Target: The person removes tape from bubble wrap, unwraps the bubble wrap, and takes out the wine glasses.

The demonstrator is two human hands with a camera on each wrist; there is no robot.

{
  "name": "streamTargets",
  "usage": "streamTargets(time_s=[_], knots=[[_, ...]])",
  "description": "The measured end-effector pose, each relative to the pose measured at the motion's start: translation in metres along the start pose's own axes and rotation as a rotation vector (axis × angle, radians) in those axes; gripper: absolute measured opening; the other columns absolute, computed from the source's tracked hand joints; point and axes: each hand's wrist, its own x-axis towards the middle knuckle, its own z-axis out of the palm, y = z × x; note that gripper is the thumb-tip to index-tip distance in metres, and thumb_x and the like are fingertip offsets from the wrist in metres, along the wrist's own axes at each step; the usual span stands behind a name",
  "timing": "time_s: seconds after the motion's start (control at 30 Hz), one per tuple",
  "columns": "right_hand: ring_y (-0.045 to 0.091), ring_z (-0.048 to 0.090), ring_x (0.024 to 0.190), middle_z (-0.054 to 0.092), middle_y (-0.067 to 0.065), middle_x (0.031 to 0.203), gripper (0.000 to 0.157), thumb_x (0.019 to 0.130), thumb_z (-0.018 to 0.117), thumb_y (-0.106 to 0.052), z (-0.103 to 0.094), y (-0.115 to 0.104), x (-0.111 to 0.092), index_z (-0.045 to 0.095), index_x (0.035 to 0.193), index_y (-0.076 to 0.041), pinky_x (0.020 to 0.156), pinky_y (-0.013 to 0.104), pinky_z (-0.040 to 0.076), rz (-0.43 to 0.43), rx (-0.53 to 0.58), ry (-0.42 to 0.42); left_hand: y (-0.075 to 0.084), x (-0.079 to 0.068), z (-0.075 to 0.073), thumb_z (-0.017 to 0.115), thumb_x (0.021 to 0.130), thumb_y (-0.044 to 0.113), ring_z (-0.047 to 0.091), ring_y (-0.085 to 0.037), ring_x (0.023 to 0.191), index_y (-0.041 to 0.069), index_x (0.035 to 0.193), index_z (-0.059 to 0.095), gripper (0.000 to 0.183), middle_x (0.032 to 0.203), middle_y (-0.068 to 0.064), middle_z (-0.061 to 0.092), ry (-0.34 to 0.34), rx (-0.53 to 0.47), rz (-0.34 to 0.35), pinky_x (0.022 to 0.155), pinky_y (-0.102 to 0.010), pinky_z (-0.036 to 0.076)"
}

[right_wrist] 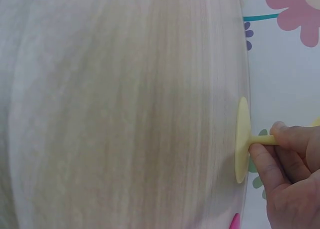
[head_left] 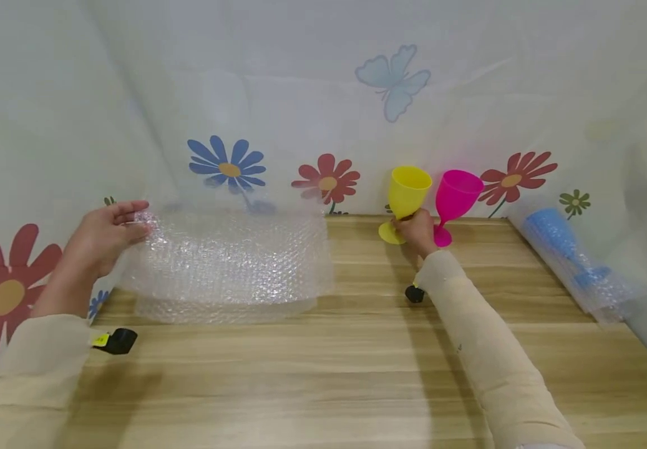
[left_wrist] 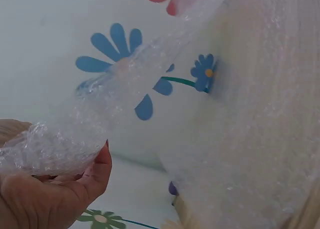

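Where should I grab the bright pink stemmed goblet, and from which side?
Probably best: pinch the bright pink stemmed goblet by its slim stem, below the flared bowl, coming from the person's right. It stands on its foot, and the yellow stemmed goblet and right hand crowd its left.

- wood-grained table (head_left: 278, 386)
- white backdrop (head_left: 278, 37) behind it
- pale blue butterfly (head_left: 396, 82) printed high on the backdrop
- blue flower (head_left: 229, 168) left of a red flower (head_left: 327, 181), lower down
- small green flower (head_left: 574, 202), farther right
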Motion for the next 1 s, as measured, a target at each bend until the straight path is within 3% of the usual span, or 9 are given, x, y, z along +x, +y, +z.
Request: streamTargets(time_s=[0.1,0.2,0.37,0.47,0.6,0.77,0.87,1.0], knots=[[0.037,0.058,0.102,0.064,0.026,0.112,0.034,0.09,0.074,-0.005,0.001,0.002,-0.001,0.062,0.117,0.012,0.098,0.047,0.051,-0.002,-0.005,-0.005,-0.022,0.01,0.005,0.056,0.104,0.0,0.054,0.006,0.089,-0.007,0.158,0.029,0.06,0.143,-0.023,0.039,-0.034,-0.04,-0.008,0.081,-0.016,0.054],[0.036,0.058,0.102,0.064,0.025,0.112,0.033,0.091,0.074,-0.004,0.001,0.003,-0.002,0.061,0.118,0.011,0.099,0.046,0.05,0.006,-0.007,-0.011,-0.042,0.018,0.011,0.054,0.102,-0.005,0.053,0.006,0.089,-0.01,0.156,0.029,0.059,0.143,-0.027,0.039,-0.057,-0.042,-0.024,0.079,-0.016,0.054],[0.037,0.058,0.106,0.064,0.025,0.115,0.034,0.092,0.074,-0.003,0.001,0.003,-0.002,0.06,0.12,0.01,0.102,0.047,0.049,0.018,0.015,-0.023,-0.063,0.023,0.017,0.054,0.099,-0.007,0.052,-0.019,0.107,-0.013,0.152,0.035,0.057,0.141,-0.034,0.042,-0.044,0.066,-0.027,0.072,-0.014,0.05],[0.037,0.058,0.107,0.064,0.025,0.117,0.035,0.092,0.073,-0.003,0.001,0.001,-0.001,0.06,0.122,0.01,0.104,0.048,0.048,0.013,0.021,-0.025,-0.068,0.024,0.022,0.053,0.096,-0.007,0.05,-0.026,0.108,-0.013,0.15,0.039,0.056,0.137,-0.034,0.045,-0.01,0.093,-0.024,0.069,-0.014,0.049],[0.038,0.058,0.108,0.064,0.025,0.119,0.037,0.092,0.074,-0.005,0.001,0.0,0.001,0.06,0.123,0.01,0.105,0.048,0.048,0.02,0.01,-0.023,-0.071,0.026,0.028,0.053,0.093,-0.01,0.052,-0.026,0.101,-0.013,0.15,0.038,0.059,0.134,-0.033,0.048,0.018,0.082,-0.029,0.066,-0.019,0.051],[0.038,0.058,0.11,0.064,0.024,0.12,0.038,0.092,0.075,-0.006,0.001,0.0,0.002,0.06,0.123,0.009,0.106,0.047,0.047,0.031,-0.001,-0.019,-0.074,0.031,0.034,0.054,0.094,-0.008,0.054,-0.041,0.112,-0.011,0.154,0.029,0.065,0.138,-0.038,0.046,0.004,0.104,-0.043,0.065,-0.018,0.05],[0.038,0.058,0.111,0.064,0.024,0.121,0.038,0.092,0.075,-0.005,0.0,0.0,0.002,0.06,0.124,0.009,0.107,0.047,0.047,0.032,0.0,-0.019,-0.077,0.034,0.037,0.055,0.096,-0.006,0.053,-0.046,0.118,-0.01,0.154,0.027,0.064,0.139,-0.039,0.047,0.004,0.138,-0.036,0.068,-0.019,0.048],[0.038,0.057,0.112,0.063,0.024,0.121,0.039,0.092,0.074,-0.005,0.0,0.001,0.001,0.059,0.125,0.008,0.107,0.048,0.047,0.038,0.002,-0.022,-0.078,0.036,0.041,0.057,0.097,-0.003,0.052,-0.049,0.122,-0.01,0.151,0.031,0.061,0.138,-0.039,0.05,0.029,0.178,-0.029,0.077,-0.028,0.046]])
